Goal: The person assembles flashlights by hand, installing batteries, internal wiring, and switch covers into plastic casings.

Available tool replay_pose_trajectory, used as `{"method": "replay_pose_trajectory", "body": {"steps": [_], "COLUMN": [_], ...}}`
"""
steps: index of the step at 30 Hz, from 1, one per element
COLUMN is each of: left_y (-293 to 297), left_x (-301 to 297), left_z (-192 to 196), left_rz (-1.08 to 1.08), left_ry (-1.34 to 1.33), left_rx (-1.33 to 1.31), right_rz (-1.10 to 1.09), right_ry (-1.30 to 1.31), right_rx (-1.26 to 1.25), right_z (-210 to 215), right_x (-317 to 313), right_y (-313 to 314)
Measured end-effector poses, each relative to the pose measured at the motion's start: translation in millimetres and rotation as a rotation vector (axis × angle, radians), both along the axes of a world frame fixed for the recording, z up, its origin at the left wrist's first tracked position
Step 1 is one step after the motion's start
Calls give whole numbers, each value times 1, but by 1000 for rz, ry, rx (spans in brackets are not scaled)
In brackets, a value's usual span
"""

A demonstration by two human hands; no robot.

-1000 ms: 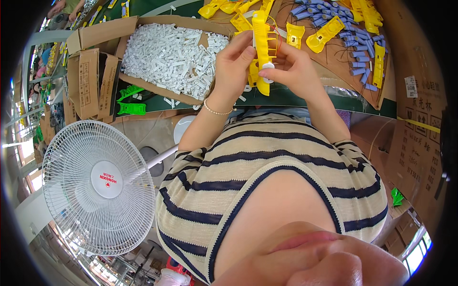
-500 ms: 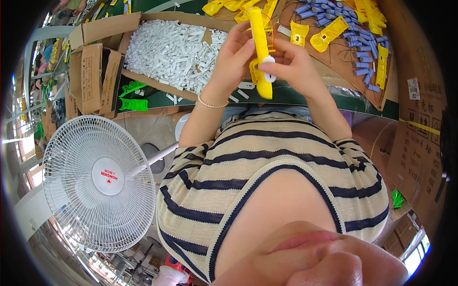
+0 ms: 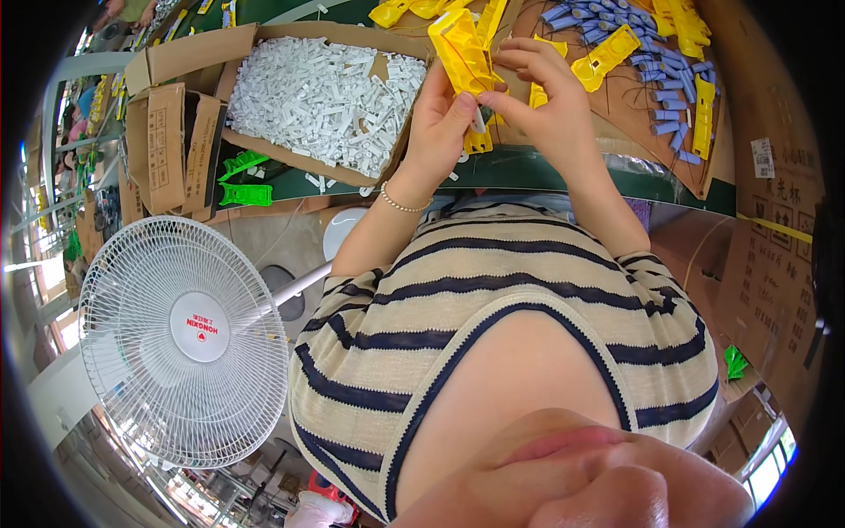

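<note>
My left hand (image 3: 443, 119) is closed on a yellow plastic shell (image 3: 459, 51), thumb across its lower end. The shell is tilted, its hollow inside with thin wires showing. A small white part (image 3: 478, 121) sits by the thumb, and more yellow plastic shows below it. My right hand (image 3: 559, 101) is at the shell's right edge, with thumb and a fingertip pinched against its lower end and the other fingers curled above. What lies between those fingertips is too small to make out. Loose yellow shells (image 3: 606, 60) lie just beyond my right hand.
A cardboard box (image 3: 308, 158) full of small white parts (image 3: 326, 97) stands on the left. Blue-wrapped cylindrical cells with wires (image 3: 673, 84) are spread at the right. Green plastic pieces (image 3: 246, 194) lie near the table edge. A white fan (image 3: 180, 339) stands to my left; a large carton (image 3: 770, 255) is at right.
The yellow shell has been turned so its hollow, wired side shows and has moved up and slightly left. My right hand has shifted its grip near the lower end.
</note>
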State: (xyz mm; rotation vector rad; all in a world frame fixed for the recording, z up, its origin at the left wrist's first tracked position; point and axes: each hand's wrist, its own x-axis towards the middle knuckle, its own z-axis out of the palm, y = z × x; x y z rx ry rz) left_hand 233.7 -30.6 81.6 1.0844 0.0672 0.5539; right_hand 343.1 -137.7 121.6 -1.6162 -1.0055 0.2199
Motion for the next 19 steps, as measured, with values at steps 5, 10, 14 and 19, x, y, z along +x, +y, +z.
{"method": "replay_pose_trajectory", "body": {"steps": [5,10,14,19], "left_y": [5,-1,-6,7], "left_x": [-1,-3,-3,-1], "left_z": [-5,1,-1,-12], "left_rz": [14,114,248,259], "left_ry": [40,51,151,123], "left_rx": [94,179,290,166], "right_rz": [-6,14,-87,-54], "right_ry": [-54,12,-66,-224], "right_rx": [24,129,95,-13], "right_z": [-2,-15,-10,-20], "right_x": [-3,-3,-14,-26], "right_y": [5,9,9,5]}}
